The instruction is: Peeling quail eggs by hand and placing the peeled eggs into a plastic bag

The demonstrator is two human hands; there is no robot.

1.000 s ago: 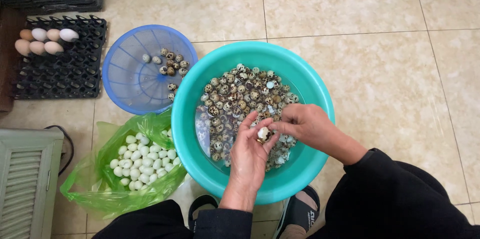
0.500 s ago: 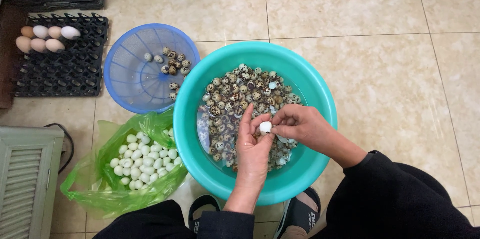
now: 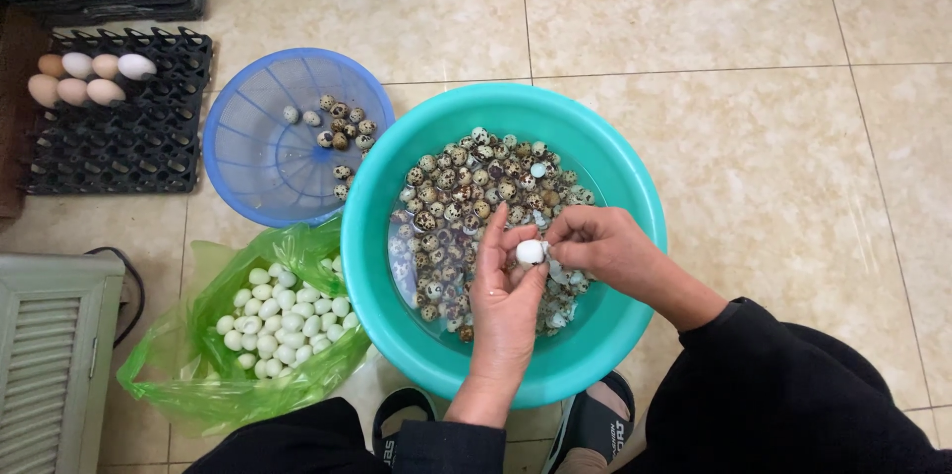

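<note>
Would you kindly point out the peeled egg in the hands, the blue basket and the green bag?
peeled egg [image 3: 531, 253], head view, its white middle.
blue basket [image 3: 258, 162], head view, bare mesh floor.
green bag [image 3: 213, 286], head view, left plastic wall.

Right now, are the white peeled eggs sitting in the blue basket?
No, the peeled white eggs lie in the green plastic bag; the blue basket holds only a few speckled ones.

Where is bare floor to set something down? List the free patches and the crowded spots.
Free: the tiled floor right of the teal basin, and the strip above it. Crowded: left side, where blue basket, green bag and black egg tray sit close together. Both hands work over the basin.
</note>
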